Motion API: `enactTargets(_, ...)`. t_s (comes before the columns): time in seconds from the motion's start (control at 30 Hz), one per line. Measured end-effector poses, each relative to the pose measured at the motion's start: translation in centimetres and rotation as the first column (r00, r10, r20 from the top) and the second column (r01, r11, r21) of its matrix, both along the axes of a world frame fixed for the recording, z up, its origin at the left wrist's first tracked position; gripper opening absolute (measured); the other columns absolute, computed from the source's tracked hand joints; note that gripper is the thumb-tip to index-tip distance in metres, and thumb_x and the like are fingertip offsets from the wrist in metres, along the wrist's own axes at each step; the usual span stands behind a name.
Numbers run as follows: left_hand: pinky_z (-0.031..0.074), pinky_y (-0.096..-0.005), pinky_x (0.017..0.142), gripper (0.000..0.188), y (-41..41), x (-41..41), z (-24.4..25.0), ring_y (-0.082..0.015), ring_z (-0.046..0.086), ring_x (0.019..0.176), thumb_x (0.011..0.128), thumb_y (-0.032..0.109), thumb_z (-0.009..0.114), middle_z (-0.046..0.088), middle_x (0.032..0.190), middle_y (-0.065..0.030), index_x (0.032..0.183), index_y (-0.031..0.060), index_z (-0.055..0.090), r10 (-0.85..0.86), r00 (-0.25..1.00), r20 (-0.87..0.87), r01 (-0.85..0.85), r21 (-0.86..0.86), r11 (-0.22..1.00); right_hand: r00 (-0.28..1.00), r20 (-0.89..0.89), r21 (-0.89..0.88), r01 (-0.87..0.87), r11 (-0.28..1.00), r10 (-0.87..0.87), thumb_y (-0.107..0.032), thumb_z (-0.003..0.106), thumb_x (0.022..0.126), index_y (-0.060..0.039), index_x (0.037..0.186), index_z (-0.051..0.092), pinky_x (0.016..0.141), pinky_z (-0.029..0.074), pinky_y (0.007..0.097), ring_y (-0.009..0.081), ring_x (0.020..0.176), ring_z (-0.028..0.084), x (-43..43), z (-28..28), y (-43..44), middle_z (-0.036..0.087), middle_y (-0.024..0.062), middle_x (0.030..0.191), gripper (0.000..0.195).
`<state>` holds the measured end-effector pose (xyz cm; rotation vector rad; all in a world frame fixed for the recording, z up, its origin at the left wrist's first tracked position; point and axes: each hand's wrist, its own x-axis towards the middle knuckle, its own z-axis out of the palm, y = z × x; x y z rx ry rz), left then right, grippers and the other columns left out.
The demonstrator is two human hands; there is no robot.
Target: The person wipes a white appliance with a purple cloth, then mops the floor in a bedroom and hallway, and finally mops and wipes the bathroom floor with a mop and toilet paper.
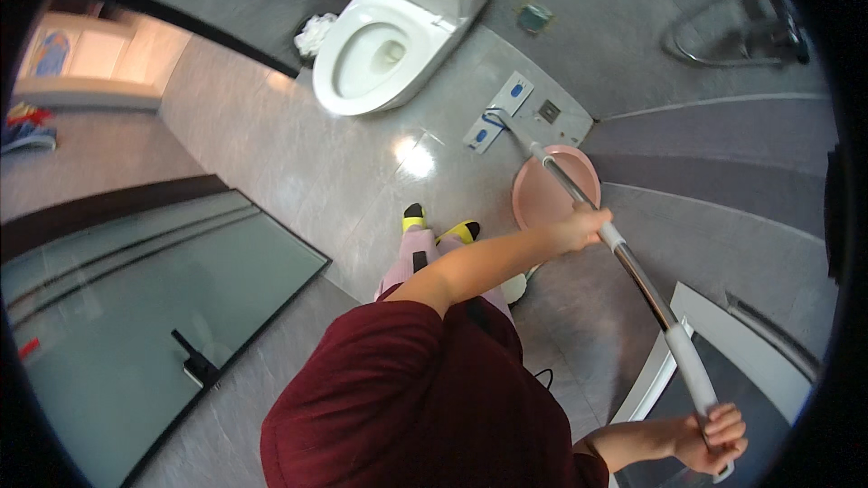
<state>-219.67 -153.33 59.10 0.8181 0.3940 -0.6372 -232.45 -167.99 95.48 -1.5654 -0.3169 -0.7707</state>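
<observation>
My left hand (582, 225) grips the middle of a mop's metal pole (641, 274). Lower in the picture, my right hand (713, 439) is closed around the white grip (690, 359) at the pole's end. The pole slants up and left to a flat white mop head (498, 112) with blue clips, which lies on the tiled floor. Partly beneath the pole stands a pink plastic basin (553, 183); part of its rim is hidden by the pole and my left hand.
A white toilet (373, 57) with its lid raised stands at the top, a bin with a white bag (315, 34) beside it. Near the mop head is a floor drain (548, 111). A frosted glass door (163, 325) is at left; a white-framed panel (668, 359) is at right.
</observation>
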Motion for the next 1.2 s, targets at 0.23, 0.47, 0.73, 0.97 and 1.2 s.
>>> enactTargets(0.23, 0.055, -0.0382, 0.074, 0.019, 15.4, -6.8, 2.2, -0.0273, 0.061, 0.085, 0.082, 0.011, 0.062, 0.059, 0.089, -0.0154, 0.092, -0.0034, 0.054, -0.125, 0.982, 0.14, 0.074, 0.328, 0.942, 0.931, -0.253, 0.146, 0.304, 0.942, -0.261, -0.02, 0.043, 0.092, -0.0142, 0.06, 0.031, 0.06, 0.033, 0.0277, 0.0112, 0.055, 0.031, 2.7, -1.7, 4.9, 0.029, -0.001, 0.058, 0.035)
enactTargets(0.47, 0.058, -0.0427, 0.065, 0.024, 33.6, -13.5, -3.1, -0.0301, 0.064, 0.082, 0.083, 0.012, 0.058, 0.06, 0.088, -0.0191, 0.091, -0.0097, 0.052, 0.474, 0.787, -0.396, -0.396, 0.266, 0.879, 0.889, -0.276, 0.266, -0.295, 0.918, 0.366, -0.021, 0.048, 0.092, -0.012, 0.074, 0.035, 0.052, 0.045, 0.0278, 0.0115, 0.051, 0.048, 5.2, -10.3, 20.1, 0.044, 0.0018, 0.059, 0.024)
enactTargets(0.73, 0.056, -0.0332, 0.051, 0.027, 48.5, -19.8, -12.6, -0.0213, 0.066, 0.07, 0.091, 0.024, 0.045, 0.065, 0.082, -0.0118, 0.095, -0.0007, 0.056, 0.459, 0.755, -0.468, -0.118, 0.592, 0.797, 0.631, -0.336, 0.224, -0.668, 0.71, 0.7, -0.022, 0.05, 0.093, -0.0055, 0.084, 0.037, 0.063, 0.052, 0.0454, 0.0205, 0.057, 0.057, 0.0, -19.9, 33.2, 0.054, 0.0111, 0.065, 0.023)
enactTargets(0.97, 0.059, -0.0359, 0.061, 0.027, 39.6, -21.2, -10.0, -0.0244, 0.067, 0.074, 0.091, 0.024, 0.05, 0.064, 0.088, -0.0151, 0.1, -0.0005, 0.053, 0.176, 0.767, -0.618, -0.028, 0.242, 0.97, 0.588, -0.344, 0.246, -0.696, 0.674, 0.732, -0.023, 0.054, 0.092, -0.0074, 0.08, 0.039, 0.06, 0.052, 0.0437, 0.0196, 0.05, 0.056, 0.2, -15.4, 23.9, 0.053, 0.0067, 0.055, 0.024)
enactTargets(1.2, 0.051, -0.0291, 0.081, 0.022, 23.7, -17.5, -7.3, -0.0168, 0.059, 0.092, 0.085, 0.01, 0.062, 0.06, 0.098, -0.0056, 0.104, 0.004, 0.052, -0.503, 0.651, 0.568, 0.165, 0.541, 0.824, 0.592, -0.221, 0.089, -0.779, 0.62, 0.775, -0.018, 0.058, 0.085, -0.0104, 0.072, 0.042, 0.05, 0.054, 0.0334, 0.0168, 0.048, 0.06, 3.9, -4.1, 11.8, 0.057, 0.0041, 0.053, 0.022)
